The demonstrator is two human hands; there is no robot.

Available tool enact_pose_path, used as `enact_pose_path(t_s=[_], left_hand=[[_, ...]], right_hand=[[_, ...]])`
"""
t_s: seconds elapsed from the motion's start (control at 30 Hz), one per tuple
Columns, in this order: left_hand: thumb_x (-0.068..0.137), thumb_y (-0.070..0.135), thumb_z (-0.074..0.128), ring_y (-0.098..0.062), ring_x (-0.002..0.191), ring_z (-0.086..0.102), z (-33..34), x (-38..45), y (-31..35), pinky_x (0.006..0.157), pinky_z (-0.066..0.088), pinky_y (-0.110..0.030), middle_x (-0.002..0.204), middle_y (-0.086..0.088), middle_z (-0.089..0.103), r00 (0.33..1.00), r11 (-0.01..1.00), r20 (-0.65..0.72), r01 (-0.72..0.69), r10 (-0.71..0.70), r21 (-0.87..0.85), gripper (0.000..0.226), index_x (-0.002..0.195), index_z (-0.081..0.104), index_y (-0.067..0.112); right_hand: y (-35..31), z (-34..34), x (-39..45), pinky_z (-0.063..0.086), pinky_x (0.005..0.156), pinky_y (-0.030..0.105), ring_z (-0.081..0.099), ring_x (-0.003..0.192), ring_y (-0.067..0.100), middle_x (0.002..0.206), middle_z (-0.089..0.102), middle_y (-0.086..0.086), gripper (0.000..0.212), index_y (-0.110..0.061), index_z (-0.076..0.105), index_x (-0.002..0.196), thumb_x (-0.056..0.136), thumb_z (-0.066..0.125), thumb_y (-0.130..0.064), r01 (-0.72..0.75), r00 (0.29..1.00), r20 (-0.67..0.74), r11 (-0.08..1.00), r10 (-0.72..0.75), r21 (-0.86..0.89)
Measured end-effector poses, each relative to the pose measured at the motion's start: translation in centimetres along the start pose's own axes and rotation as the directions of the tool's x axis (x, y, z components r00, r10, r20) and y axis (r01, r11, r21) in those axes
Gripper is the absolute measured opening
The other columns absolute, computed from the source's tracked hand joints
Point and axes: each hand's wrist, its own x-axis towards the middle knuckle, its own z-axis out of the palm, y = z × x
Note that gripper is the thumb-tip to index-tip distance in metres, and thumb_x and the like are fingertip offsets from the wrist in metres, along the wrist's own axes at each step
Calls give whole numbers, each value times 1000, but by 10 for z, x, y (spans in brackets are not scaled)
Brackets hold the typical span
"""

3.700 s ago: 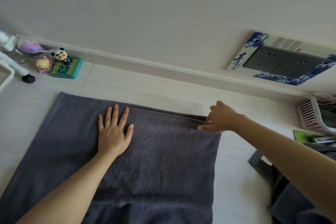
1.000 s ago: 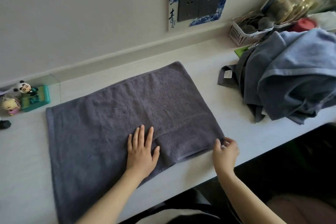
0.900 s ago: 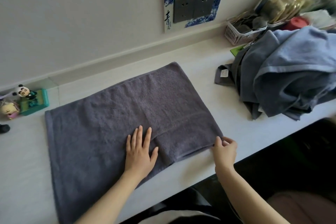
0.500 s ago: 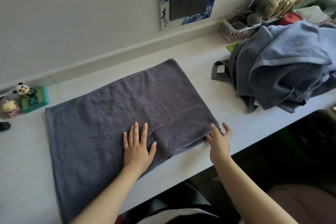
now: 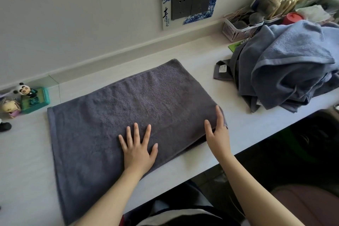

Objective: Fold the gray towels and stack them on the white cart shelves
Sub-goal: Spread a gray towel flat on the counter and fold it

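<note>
A dark gray towel (image 5: pixel 128 115), folded into a flat rectangle, lies on the white table (image 5: pixel 23 152), reaching from near the back edge to the front edge, where its near-left corner hangs slightly over. The left hand (image 5: pixel 138 149) lies flat on the towel near the table's front edge, fingers straight and spread, pressing the cloth and holding nothing. The right hand (image 5: pixel 217 130) rests with straight fingers along the towel's right edge, close to the front edge; its thumb seems to lie on top of the fold, though whether any finger is tucked under the layer cannot be told. Toward the right end of the table sits a loose heap of unfolded towels (image 5: pixel 286 64), blue-gray cloth over darker gray, with 1 dark corner carrying a white label (image 5: pixel 223 69) spilling toward the middle. Behind the heap, against the back edge, stands a pink slatted basket (image 5: pixel 236 30) of small items, with a red lid (image 5: pixel 293 18) and packets beyond it, blurred. At the left end, near the back edge, are a panda figurine (image 5: pixel 23 89) on a green box (image 5: pixel 35 100) and a small doll (image 5: pixel 10 106). The pale wall (image 5: pixel 82 14) behind the table carries 2 gray sockets in a blue-and-white decorated plate (image 5: pixel 190 2), above a low ledge running along the back edge. The area below the front edge is dark.
</note>
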Motion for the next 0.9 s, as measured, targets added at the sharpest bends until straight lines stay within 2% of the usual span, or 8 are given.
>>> enact_pose_path(t_s=[0.13,0.27,0.37,0.53,0.67,0.73,0.8,0.9], left_hand=[[79,57,35,-45,136,27,-1,1,0,106,8,-66,148,-22,34,999,1000,35,6,-6,-2,73,144,37,24],[79,50,40,-41,138,23,-3,2,3,109,7,-62,150,-24,28,993,993,-72,-100,95,-60,73,146,31,20],[83,50,39,-40,138,26,-3,-1,5,108,13,-63,153,-16,28,964,965,-46,-261,261,-8,67,146,27,29],[83,54,38,-41,137,27,-4,-1,3,108,12,-63,151,-14,32,973,973,36,-229,228,18,65,144,33,33],[82,53,39,-40,137,26,-6,0,5,108,14,-63,151,-14,32,972,973,48,-232,231,5,65,144,32,33],[82,54,39,-40,137,26,-7,-1,6,108,14,-63,151,-14,32,971,972,54,-235,234,0,65,144,32,33],[82,54,40,-40,137,27,-9,-1,6,108,15,-63,151,-14,32,970,972,68,-234,234,-7,65,144,34,33],[82,53,41,-40,137,27,-9,0,4,108,15,-63,151,-14,33,970,972,66,-234,235,-19,65,143,34,33]], right_hand=[[17,-2,3,39,103,39,41,125,26,144,37,6,62,-34,20,148,95,51,-30,-48,988,129,958,87,-282],[14,0,3,52,78,30,58,89,16,137,43,6,57,-30,29,144,93,55,-31,-77,992,84,978,95,-192],[24,-2,4,50,75,29,59,103,21,136,49,5,63,-26,26,146,92,54,-39,-158,979,72,930,193,-332],[18,-15,8,50,77,37,55,97,24,116,53,7,58,-24,26,142,93,50,-42,-318,942,-99,752,322,-578],[8,7,-1,14,114,41,18,139,29,151,23,7,57,-27,22,148,96,44,-35,30,999,43,696,2,-718],[11,18,-2,-6,116,39,-3,146,25,159,7,1,54,-29,17,150,99,32,-41,190,976,212,703,-57,-686],[22,21,1,-12,116,37,-14,145,19,158,-5,-5,57,-34,5,150,98,18,-51,223,953,302,702,-12,-676],[31,15,6,-14,116,35,-19,143,15,157,-12,-5,61,-32,-5,150,96,12,-55,109,975,214,707,60,-698]])
